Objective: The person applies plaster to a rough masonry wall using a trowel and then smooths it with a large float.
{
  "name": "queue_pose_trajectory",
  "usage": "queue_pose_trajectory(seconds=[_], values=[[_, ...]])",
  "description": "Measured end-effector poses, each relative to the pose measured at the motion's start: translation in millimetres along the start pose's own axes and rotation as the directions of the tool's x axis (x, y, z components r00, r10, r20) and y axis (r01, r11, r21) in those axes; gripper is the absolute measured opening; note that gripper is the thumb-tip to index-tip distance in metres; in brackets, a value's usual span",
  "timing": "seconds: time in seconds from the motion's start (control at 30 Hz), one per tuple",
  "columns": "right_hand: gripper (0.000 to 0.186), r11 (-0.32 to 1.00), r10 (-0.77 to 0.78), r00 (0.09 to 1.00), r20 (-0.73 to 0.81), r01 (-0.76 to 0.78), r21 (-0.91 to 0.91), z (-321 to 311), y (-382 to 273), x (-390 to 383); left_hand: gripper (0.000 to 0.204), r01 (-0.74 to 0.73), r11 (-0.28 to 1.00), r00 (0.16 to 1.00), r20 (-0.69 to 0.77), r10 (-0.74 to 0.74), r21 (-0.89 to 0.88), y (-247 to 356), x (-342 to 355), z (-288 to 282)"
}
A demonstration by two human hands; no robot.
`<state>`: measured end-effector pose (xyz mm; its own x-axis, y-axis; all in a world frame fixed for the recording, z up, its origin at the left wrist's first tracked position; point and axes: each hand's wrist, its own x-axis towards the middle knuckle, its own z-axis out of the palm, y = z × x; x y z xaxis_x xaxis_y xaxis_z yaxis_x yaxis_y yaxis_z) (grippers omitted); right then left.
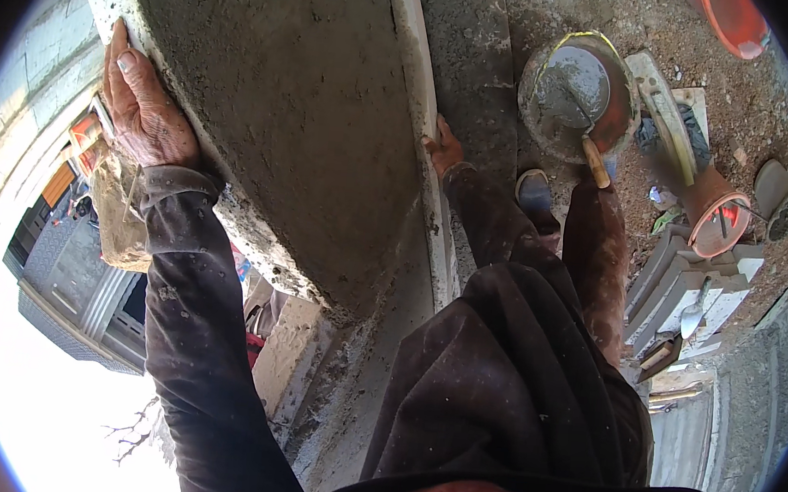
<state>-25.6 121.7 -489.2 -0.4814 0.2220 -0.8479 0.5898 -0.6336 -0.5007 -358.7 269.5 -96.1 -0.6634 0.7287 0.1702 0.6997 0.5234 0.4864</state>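
Note:
A section of wall coated in damp grey mortar (276,98) stands before me. My left hand (150,111) lies along its rough left edge, fingers stretched out and held together, with no tool in it. Down the wall's right edge runs a long pale straight strip (415,58), its material unclear. My right hand (445,148) has its fingers bent over the rim of this strip, partly hidden by the sleeve. A bucket (527,104) holding wet grey mortar stands right of that hand. Across its rim leans a trowel with a wooden handle (595,162).
Orange buckets lie at the right (719,230) and far right (740,28). Pale blocks (664,286) are stacked below, with a metal trowel (692,316) on them. My shoe (534,190) is beside the mortar bucket. A torn brown sack (119,210) sits beyond the wall's left side.

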Motion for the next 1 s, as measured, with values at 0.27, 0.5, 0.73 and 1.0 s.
queue_pose_trajectory(seconds=[0.27, 0.5, 0.73, 1.0], values=[[0.094, 0.944, -0.323, 0.943, -0.082, 0.315, -0.095, -27, -233, 70, 0.056, 0.075, 0.983, 0.996, -0.053, -0.067, 0.168, 7, -1, -7], [0.093, 0.847, -0.529, 0.832, -0.168, 0.507, -0.161, -41, -340, 132, 0.054, 0.054, 0.975, 0.996, -0.083, -0.037, 0.216, 1, -1, -6], [0.090, 0.730, -0.684, 0.723, -0.100, 0.677, -0.096, -14, -268, 10, 0.060, 0.100, 0.955, 0.995, -0.032, -0.095, 0.278, 17, -1, -13], [0.083, 0.751, -0.657, 0.746, -0.105, 0.637, -0.175, 19, -198, -147, 0.059, 0.098, 0.956, 0.995, -0.060, -0.085, 0.277, 18, -2, -9]])
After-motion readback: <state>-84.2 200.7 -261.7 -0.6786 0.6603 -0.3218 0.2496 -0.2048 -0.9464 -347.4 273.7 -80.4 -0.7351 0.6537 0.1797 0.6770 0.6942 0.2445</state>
